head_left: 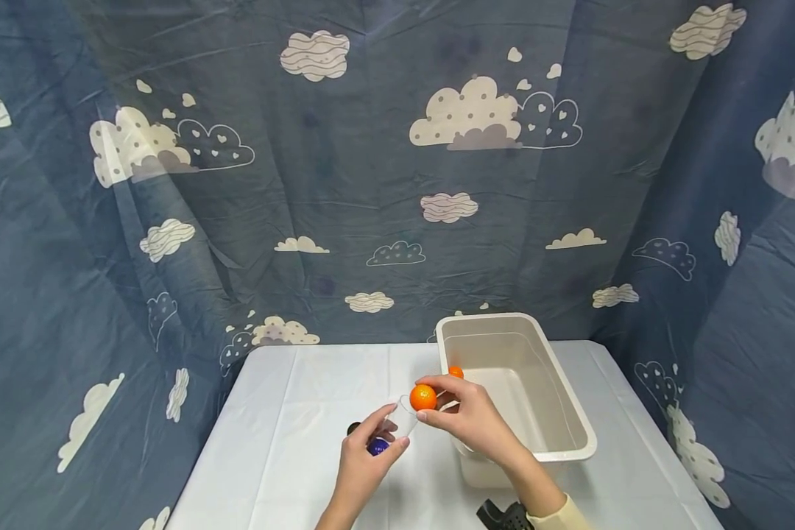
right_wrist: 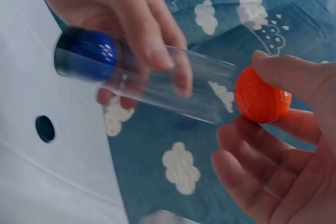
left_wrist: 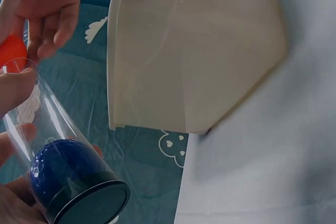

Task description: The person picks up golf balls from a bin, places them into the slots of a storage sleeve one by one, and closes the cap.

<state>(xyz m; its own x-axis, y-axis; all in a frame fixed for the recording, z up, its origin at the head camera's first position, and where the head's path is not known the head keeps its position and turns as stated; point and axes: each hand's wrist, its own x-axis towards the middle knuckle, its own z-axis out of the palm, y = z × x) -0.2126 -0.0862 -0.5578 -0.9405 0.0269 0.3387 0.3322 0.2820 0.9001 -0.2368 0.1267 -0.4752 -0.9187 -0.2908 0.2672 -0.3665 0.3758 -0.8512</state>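
My left hand [head_left: 362, 460] holds a clear plastic tube [right_wrist: 173, 85] with its fingers and thumb around the wall. Inside, at the dark-based end, sits a blue golf ball [right_wrist: 94, 55]. An orange golf ball [head_left: 423, 397] is pinched by my right hand [head_left: 470, 414] between thumb and fingers, right at the tube's mouth. The left wrist view has the tube tilted, with its dark base [left_wrist: 93, 203] low and its mouth up beside the orange ball.
A beige plastic bin [head_left: 573, 394] stands on the white-covered table [head_left: 311, 412] to the right. Another orange ball [head_left: 456, 372] shows inside it by the left wall. A small dark oval [right_wrist: 45, 129] shows against the white surface. Cloud-patterned curtains [head_left: 344, 184] surround the table.
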